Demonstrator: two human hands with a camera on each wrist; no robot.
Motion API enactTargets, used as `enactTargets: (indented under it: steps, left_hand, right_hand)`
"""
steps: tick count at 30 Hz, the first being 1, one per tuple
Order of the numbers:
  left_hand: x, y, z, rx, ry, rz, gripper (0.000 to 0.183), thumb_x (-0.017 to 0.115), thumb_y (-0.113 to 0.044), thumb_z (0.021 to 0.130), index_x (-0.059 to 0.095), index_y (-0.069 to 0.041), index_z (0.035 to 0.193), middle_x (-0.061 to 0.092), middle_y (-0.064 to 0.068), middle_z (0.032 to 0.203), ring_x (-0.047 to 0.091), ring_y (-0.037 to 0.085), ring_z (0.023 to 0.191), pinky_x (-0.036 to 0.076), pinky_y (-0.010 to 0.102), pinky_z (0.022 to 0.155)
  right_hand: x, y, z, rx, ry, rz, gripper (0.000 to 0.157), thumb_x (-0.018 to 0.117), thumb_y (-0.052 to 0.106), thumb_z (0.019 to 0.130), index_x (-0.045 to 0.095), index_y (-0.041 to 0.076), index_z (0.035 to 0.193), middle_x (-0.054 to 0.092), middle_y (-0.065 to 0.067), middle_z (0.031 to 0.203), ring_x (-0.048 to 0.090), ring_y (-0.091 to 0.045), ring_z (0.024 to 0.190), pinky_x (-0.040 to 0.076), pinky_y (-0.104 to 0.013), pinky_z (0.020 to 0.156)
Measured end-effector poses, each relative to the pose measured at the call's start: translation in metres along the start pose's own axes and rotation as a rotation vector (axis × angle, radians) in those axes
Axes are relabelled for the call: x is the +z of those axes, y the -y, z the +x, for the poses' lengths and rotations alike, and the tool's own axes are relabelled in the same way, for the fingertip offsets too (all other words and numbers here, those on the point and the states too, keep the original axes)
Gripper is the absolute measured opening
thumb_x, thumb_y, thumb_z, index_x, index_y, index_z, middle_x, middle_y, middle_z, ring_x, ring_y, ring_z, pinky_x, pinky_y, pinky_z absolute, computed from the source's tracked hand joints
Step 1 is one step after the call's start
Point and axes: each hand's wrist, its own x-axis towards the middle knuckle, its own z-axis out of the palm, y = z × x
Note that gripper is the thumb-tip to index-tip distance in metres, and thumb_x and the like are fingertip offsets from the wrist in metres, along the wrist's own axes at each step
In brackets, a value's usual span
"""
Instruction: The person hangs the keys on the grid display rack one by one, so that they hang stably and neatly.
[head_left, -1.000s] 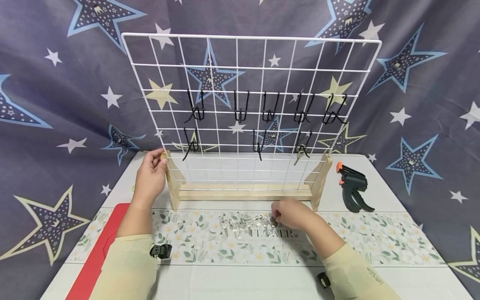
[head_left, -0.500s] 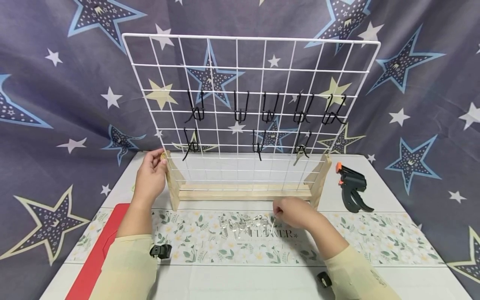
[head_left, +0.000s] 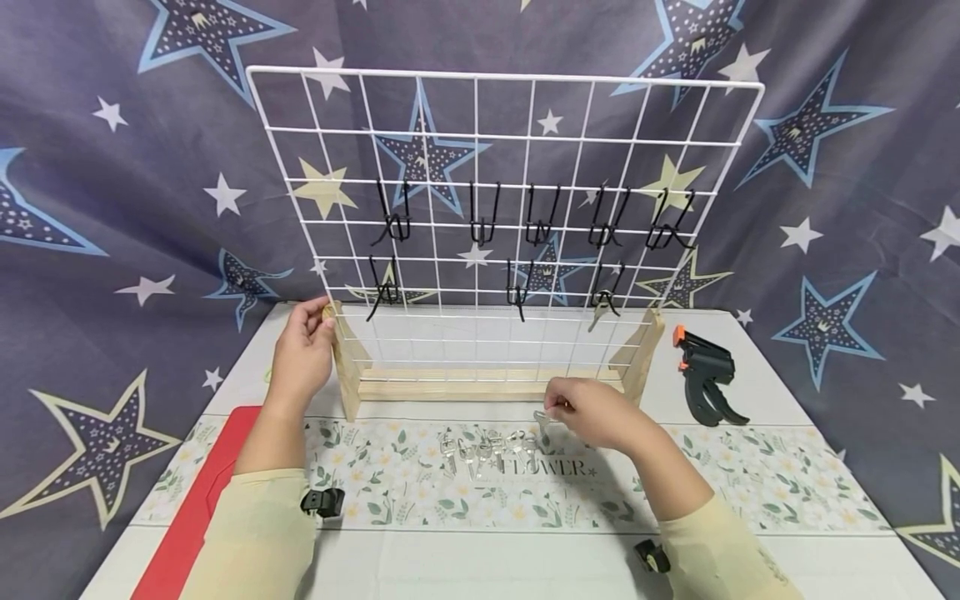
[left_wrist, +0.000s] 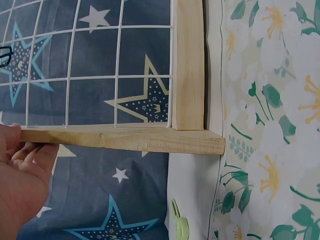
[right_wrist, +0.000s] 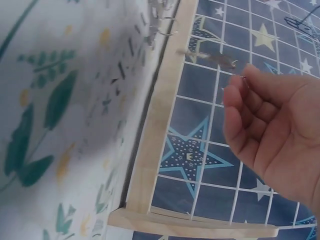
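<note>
My right hand pinches a key by its ring between thumb and forefinger, raised over the cloth in front of the rack's base. In the right wrist view the key sticks out from the fingertips, slightly blurred. A loose group of keys with rings lies on the floral cloth to its left. My left hand grips the top of the left wooden upright. In the left wrist view its fingers curl round the end of that wooden piece.
The white wire grid stands upright in a wooden base. Two rows of black hooks hang on it; one key hangs from the lower right hook. A black tool with orange tips lies right, a red board left.
My right hand has lifted off the group of keys, rising towards the rack's base with one key in its fingers. My left hand has stayed on the upright.
</note>
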Motion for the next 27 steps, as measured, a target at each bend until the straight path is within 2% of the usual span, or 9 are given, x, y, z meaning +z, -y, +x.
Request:
enactTargets:
  steps: [6, 15, 21, 27]
  left_hand:
    - [0.0, 0.0, 0.0, -0.006, -0.001, 0.002, 0.043, 0.04, -0.022, 0.107, 0.037, -0.01, 0.148, 0.048, 0.013, 0.148, 0.047, 0.021, 0.134, 0.043, 0.038, 0.112]
    - [0.0, 0.001, 0.0, -0.004, -0.002, 0.011, 0.043, 0.04, -0.022, 0.106, 0.037, -0.01, 0.147, 0.049, 0.014, 0.146, 0.049, 0.021, 0.132, 0.044, 0.038, 0.112]
    - [0.001, 0.0, 0.0, -0.002, -0.003, 0.0, 0.043, 0.039, -0.022, 0.107, 0.037, -0.01, 0.148, 0.047, 0.013, 0.148, 0.047, 0.021, 0.134, 0.043, 0.037, 0.112]
    - [0.001, 0.0, 0.0, 0.002, -0.005, 0.0, 0.043, 0.039, -0.022, 0.107, 0.037, -0.01, 0.148, 0.047, 0.013, 0.148, 0.047, 0.021, 0.134, 0.042, 0.036, 0.113]
  right_hand:
    - [-0.009, 0.004, 0.0, 0.013, -0.016, 0.189, 0.005, 0.061, 0.021, 0.098, 0.06, 0.02, 0.093, 0.059, 0.004, 0.075, 0.054, -0.012, 0.066, 0.048, -0.028, 0.056]
    - [-0.019, 0.008, 0.001, 0.003, -0.082, 0.447, 0.01, 0.061, 0.026, 0.098, 0.061, 0.016, 0.097, 0.063, -0.004, 0.082, 0.062, -0.027, 0.077, 0.055, -0.03, 0.063]
    - [-0.031, 0.018, 0.001, -0.016, -0.129, 0.559, 0.012, 0.061, 0.024, 0.098, 0.061, 0.012, 0.1, 0.063, -0.009, 0.081, 0.059, -0.026, 0.075, 0.054, -0.03, 0.063]
    - [-0.04, 0.029, 0.003, -0.05, -0.176, 0.608, 0.011, 0.06, 0.021, 0.099, 0.06, 0.01, 0.1, 0.062, -0.011, 0.08, 0.06, -0.024, 0.073, 0.054, -0.028, 0.062]
